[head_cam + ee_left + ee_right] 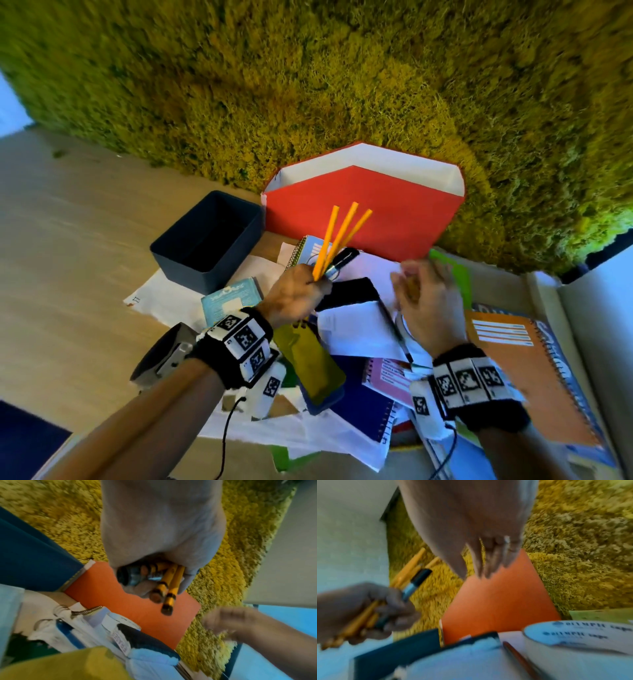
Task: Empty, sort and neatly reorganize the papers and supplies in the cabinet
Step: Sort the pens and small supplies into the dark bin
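Note:
My left hand [318,279] grips three yellow pencils [342,236] and a black and silver marker [342,262], all pointing up toward the red file box [363,212]. The left wrist view shows the pencils' [169,591] eraser ends and the marker [130,574] sticking out of my fist [154,581]. My right hand [421,287] hovers blurred over the paper pile, just right of the left. In the right wrist view its fingers [488,561] are straight and hold nothing.
A dark open box [205,243] stands left of the red file box. Loose papers, a black notebook [349,291], an orange spiral notebook [524,370] and a yellow pouch [308,363] crowd the desk. A tape roll [573,635] and a pen [518,655] lie under my right hand. A moss wall rises behind.

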